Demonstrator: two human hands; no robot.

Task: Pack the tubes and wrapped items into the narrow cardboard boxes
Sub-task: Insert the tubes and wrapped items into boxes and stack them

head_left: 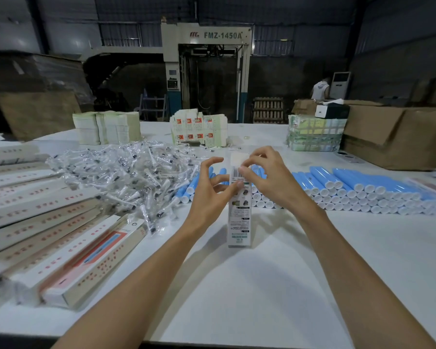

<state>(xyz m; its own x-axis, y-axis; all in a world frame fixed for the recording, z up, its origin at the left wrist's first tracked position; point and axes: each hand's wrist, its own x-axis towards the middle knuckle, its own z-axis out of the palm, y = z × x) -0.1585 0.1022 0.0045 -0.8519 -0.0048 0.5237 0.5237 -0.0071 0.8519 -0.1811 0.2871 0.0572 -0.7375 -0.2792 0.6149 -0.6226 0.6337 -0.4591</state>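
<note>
A narrow cardboard box (239,220) is standing upright on a white table (237,293) between 2 hands. The left hand (212,185) is gripping its side with curled fingers, and the right hand (269,177) is pinching its top flap. Blue tubes (363,187) and wrapped items (126,172) are lying just behind.

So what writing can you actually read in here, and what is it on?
"FMZ-1450A": on the machine at the back.
Red logo beside it: too blurred.
Print on the upright box: too small.
Red marks on the boxes at left: blurred.
Printed stacks behind: unreadable.
</note>
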